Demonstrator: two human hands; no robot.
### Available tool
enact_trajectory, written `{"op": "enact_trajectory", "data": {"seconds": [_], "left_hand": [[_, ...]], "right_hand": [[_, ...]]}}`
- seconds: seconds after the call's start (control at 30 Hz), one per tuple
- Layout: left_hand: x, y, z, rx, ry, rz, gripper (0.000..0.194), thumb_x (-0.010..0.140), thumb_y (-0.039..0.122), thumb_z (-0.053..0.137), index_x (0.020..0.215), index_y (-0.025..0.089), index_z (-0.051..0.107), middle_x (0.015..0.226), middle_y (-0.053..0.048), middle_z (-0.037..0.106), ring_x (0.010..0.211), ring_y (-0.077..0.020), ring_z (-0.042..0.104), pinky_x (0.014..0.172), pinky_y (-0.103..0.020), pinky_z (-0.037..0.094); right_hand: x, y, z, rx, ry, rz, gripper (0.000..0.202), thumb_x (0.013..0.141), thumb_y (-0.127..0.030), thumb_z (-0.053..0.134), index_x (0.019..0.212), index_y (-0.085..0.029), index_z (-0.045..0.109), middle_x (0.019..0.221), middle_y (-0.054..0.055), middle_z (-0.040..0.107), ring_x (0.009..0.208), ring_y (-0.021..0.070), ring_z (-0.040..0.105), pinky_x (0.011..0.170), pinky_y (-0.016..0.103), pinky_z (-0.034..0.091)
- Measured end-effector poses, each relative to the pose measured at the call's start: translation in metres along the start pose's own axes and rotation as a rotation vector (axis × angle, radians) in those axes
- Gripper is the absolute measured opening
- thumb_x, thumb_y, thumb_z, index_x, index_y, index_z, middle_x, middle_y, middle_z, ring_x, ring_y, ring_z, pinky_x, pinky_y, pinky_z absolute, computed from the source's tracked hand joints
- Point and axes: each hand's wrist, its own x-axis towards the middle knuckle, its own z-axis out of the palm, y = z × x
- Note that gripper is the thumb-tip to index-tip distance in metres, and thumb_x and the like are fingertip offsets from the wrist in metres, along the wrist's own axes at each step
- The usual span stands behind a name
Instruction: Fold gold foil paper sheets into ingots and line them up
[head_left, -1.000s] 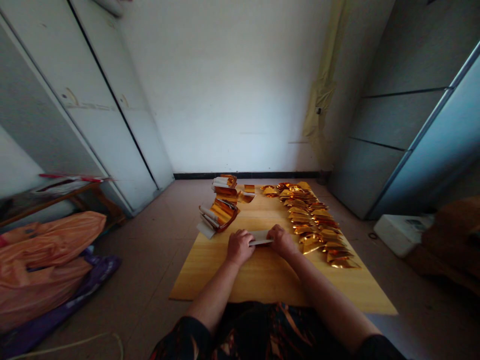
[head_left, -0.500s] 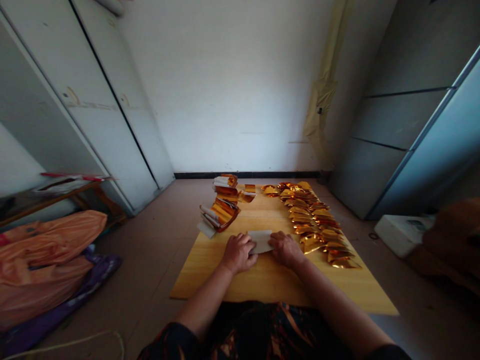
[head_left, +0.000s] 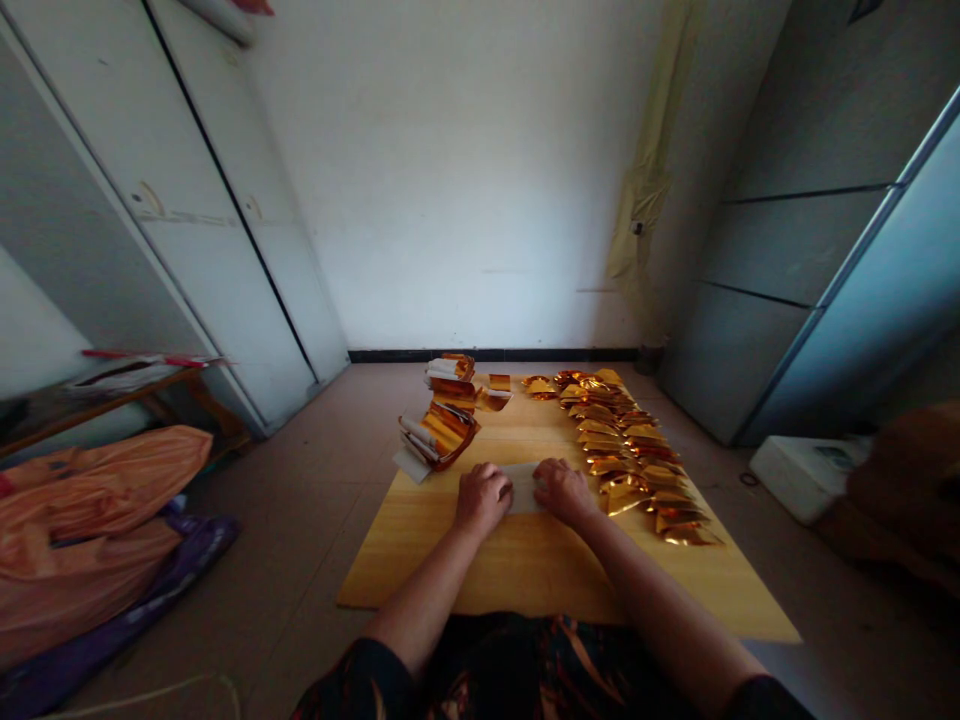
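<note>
A pale paper sheet [head_left: 523, 490] lies on the wooden board [head_left: 525, 565] between my two hands. My left hand [head_left: 484, 497] has its curled fingers on the sheet's left end. At the right end, my right hand [head_left: 562, 488] grips the paper with bent fingers. Left of the hands is a stack of gold and white papers [head_left: 442, 430], with a smaller stack [head_left: 450, 372] behind it. Folded gold pieces [head_left: 630, 440] stand in overlapping rows along the board's right side.
Orange and purple bags [head_left: 112, 500] are heaped at the left beside a low wooden shelf [head_left: 165, 375]. A white box [head_left: 802, 475] sits on the floor to the right. Cabinets [head_left: 225, 200] stand at the left, and a wall is behind the board.
My left hand has shifted slightly right and covers more of the sheet's left end. My right hand has moved only a little. The stacks and folded pieces have not moved on the board.
</note>
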Motion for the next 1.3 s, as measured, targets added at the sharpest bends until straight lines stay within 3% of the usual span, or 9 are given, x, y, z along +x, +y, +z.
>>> {"op": "enact_trajectory", "data": {"seconds": [0.13,0.2,0.37,0.53,0.7,0.87,1.03,1.2,1.3], "left_hand": [[0.008,-0.003,0.0,-0.048,-0.021,-0.068,0.03,0.073,0.028,0.064,0.102,0.028,0.065,0.111,-0.003,0.059,0.109,-0.0201,0.048,0.091,-0.034,0.037],[0.011,-0.004,0.001,-0.062,-0.033,-0.091,0.042,0.07,0.029,0.066,0.111,0.029,0.061,0.119,-0.003,0.056,0.115,-0.0211,0.046,0.096,-0.034,0.035],[0.017,-0.01,0.007,-0.068,-0.077,-0.138,0.057,0.069,0.034,0.066,0.124,0.031,0.052,0.133,-0.002,0.047,0.125,-0.0231,0.039,0.102,-0.037,0.032],[0.019,-0.012,0.009,-0.035,-0.119,-0.168,0.062,0.071,0.039,0.064,0.13,0.031,0.047,0.139,-0.002,0.044,0.127,-0.0236,0.037,0.104,-0.037,0.03],[0.02,-0.008,0.005,-0.034,-0.123,-0.146,0.06,0.072,0.038,0.063,0.129,0.028,0.048,0.135,-0.004,0.049,0.123,-0.0245,0.041,0.1,-0.04,0.033],[0.019,-0.005,0.0,-0.023,-0.14,-0.144,0.058,0.073,0.037,0.063,0.128,0.03,0.048,0.131,-0.004,0.053,0.121,-0.0244,0.043,0.098,-0.04,0.034],[0.02,-0.006,0.001,-0.019,-0.134,-0.13,0.059,0.071,0.036,0.065,0.127,0.029,0.049,0.133,-0.004,0.05,0.121,-0.0237,0.043,0.098,-0.038,0.034],[0.019,-0.006,0.004,-0.062,-0.074,-0.157,0.064,0.069,0.032,0.067,0.129,0.027,0.046,0.128,-0.005,0.053,0.119,-0.0237,0.044,0.097,-0.038,0.034],[0.016,-0.005,0.004,-0.082,-0.025,-0.128,0.055,0.068,0.029,0.068,0.12,0.027,0.053,0.121,-0.004,0.057,0.113,-0.0223,0.047,0.093,-0.036,0.036]], "right_hand": [[0.023,0.003,-0.002,0.087,-0.061,0.049,0.055,0.065,-0.019,0.063,0.119,-0.022,0.054,0.123,0.007,0.054,0.11,0.0227,0.047,0.082,0.03,0.038],[0.034,0.001,-0.003,0.094,-0.089,0.044,0.061,0.065,-0.02,0.062,0.125,-0.023,0.051,0.126,0.007,0.052,0.113,0.0233,0.046,0.084,0.031,0.038],[0.049,-0.009,-0.006,0.016,-0.12,0.113,0.052,0.067,-0.022,0.059,0.119,-0.026,0.057,0.12,0.008,0.055,0.114,0.0262,0.045,0.085,0.037,0.039],[0.049,-0.013,-0.009,0.001,-0.129,0.089,0.029,0.068,-0.021,0.057,0.096,-0.025,0.065,0.11,0.007,0.059,0.109,0.0248,0.048,0.084,0.037,0.039],[0.05,-0.012,-0.008,-0.026,-0.116,0.062,0.039,0.067,-0.024,0.058,0.106,-0.024,0.061,0.114,0.008,0.059,0.11,0.0255,0.048,0.083,0.04,0.039],[0.053,-0.014,-0.009,-0.048,-0.168,0.058,0.028,0.072,-0.027,0.057,0.099,-0.025,0.064,0.107,0.006,0.063,0.107,0.0252,0.05,0.084,0.041,0.037],[0.053,-0.013,-0.006,-0.024,-0.116,0.033,0.021,0.075,-0.024,0.054,0.093,-0.022,0.064,0.107,0.007,0.061,0.105,0.0235,0.05,0.079,0.035,0.037],[0.048,-0.012,-0.005,0.026,-0.079,0.018,0.032,0.072,-0.015,0.052,0.102,-0.021,0.057,0.101,0.004,0.064,0.094,0.019,0.055,0.074,0.029,0.034],[0.039,-0.013,-0.009,0.0,-0.053,-0.021,0.031,0.073,-0.012,0.051,0.101,-0.022,0.058,0.098,0.004,0.065,0.091,0.0178,0.056,0.073,0.027,0.033]]}}
